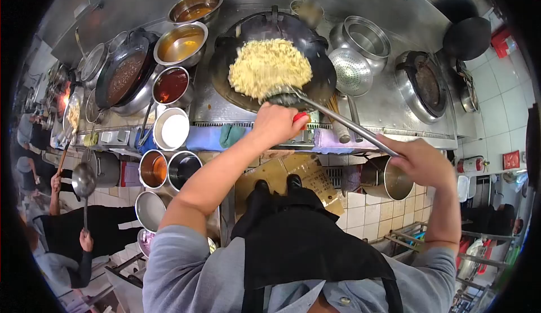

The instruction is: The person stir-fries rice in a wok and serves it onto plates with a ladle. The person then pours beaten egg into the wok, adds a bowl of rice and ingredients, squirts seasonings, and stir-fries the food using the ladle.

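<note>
A mound of yellow fried food [270, 65], apparently egg-coated rice, is held in a large black wok [323, 71] set into the steel worktop [383, 101]. It lies in the middle of the wok and is spread toward the near side. At the wok's near rim, the left hand [274, 122] is closed, with a red item [302, 120] showing by the fingers; exactly what is gripped is hidden. To the right of the wok and nearer the body, the long handle of a metal ladle [352, 126] is wrapped firmly by the right hand [420, 161], the ladle's head meeting the food's near edge, where its outline is blurred.

Left of the wok, a steel bowl of amber liquid [181, 43], a container of red sauce [171, 85] and a container with white contents [171, 129] are lined up. A perforated strainer [350, 70] is placed just to the wok's right. Far to its left, another ladle [84, 180] is held upright in a co-worker's hand [86, 241].

The food is judged soft, loose and easily scattered, likely slick with oil, and best lifted from beneath with the ladle. The loaded wok is judged heavy, rigid and hot, best held at its near edge with the fingers shielded; the ladle, stiff and comparatively light, is best gripped toward its far end, away from the heat.
</note>
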`<state>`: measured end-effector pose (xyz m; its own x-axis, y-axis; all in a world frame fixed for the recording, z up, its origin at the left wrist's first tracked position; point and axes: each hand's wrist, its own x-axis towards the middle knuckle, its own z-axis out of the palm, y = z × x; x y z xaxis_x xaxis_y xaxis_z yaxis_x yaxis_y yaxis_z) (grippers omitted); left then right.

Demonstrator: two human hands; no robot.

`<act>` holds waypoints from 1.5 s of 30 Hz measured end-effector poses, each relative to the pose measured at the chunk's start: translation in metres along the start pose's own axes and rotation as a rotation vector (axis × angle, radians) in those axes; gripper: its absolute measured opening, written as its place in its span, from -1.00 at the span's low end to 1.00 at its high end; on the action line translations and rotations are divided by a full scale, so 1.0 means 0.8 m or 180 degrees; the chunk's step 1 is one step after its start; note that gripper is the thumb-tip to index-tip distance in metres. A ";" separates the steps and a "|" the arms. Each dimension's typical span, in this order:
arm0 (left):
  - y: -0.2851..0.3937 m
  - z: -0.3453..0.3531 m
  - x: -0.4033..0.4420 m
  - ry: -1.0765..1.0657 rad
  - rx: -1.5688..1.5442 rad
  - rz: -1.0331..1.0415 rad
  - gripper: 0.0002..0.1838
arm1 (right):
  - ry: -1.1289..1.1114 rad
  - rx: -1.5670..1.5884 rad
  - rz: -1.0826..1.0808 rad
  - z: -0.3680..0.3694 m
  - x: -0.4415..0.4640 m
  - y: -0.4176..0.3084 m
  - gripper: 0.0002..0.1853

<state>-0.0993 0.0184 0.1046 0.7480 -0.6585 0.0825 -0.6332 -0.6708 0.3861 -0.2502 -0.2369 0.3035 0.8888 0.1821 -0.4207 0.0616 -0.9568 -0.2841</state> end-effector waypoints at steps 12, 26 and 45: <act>-0.031 0.081 -0.001 0.0477 0.0069 0.0298 -0.60 | 0.1312 -0.0333 0.0184 0.159 0.199 0.008 -0.39; -0.130 0.094 0.085 0.0736 -0.0413 -0.0085 -0.58 | 0.1245 -0.0345 0.0874 0.177 0.259 0.206 -0.43; -0.103 0.086 0.095 0.0678 -0.0641 -0.0226 -0.54 | 0.1014 0.0597 0.0375 0.141 0.361 0.079 -0.56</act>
<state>-0.0042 0.0002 0.0161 0.8273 -0.5118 0.2315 -0.5416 -0.6174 0.5705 -0.0407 -0.2195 0.0667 0.9831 -0.0343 -0.1796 -0.1073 -0.9035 -0.4150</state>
